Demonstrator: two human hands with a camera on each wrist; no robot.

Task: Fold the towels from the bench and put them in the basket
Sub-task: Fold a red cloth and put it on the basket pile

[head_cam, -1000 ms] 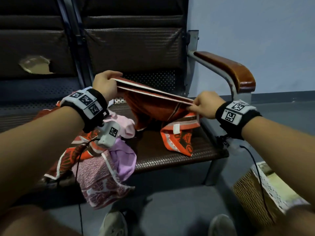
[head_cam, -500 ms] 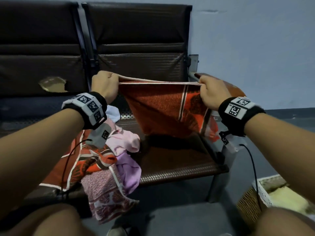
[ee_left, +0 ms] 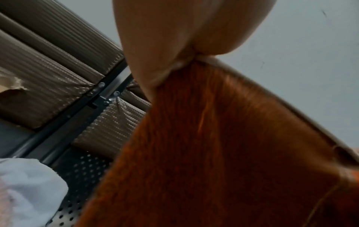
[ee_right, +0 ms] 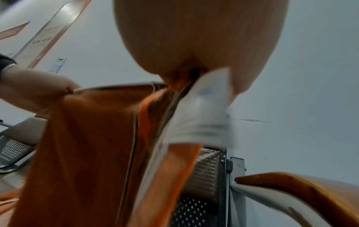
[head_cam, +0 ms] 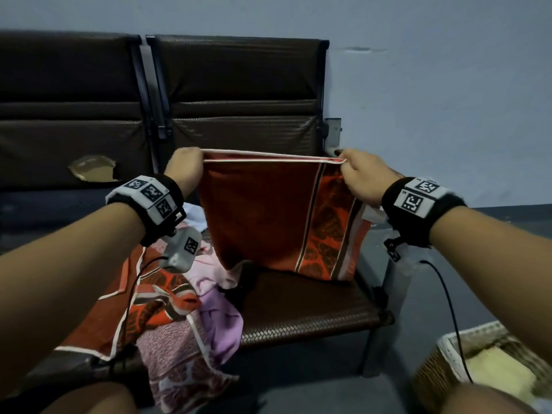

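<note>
Two hands hold a rust-red towel (head_cam: 263,216) stretched taut in the air above the tabletop (head_cam: 304,312), a brown woven bench seat. The left hand (head_cam: 185,167) pinches one top corner in a closed grip; the right hand (head_cam: 363,174) pinches the other. A heap of pink and orange towels (head_cam: 179,309) lies on the seat's left side. A wicker basket (head_cam: 442,357) sits on the floor, lower right.
</note>
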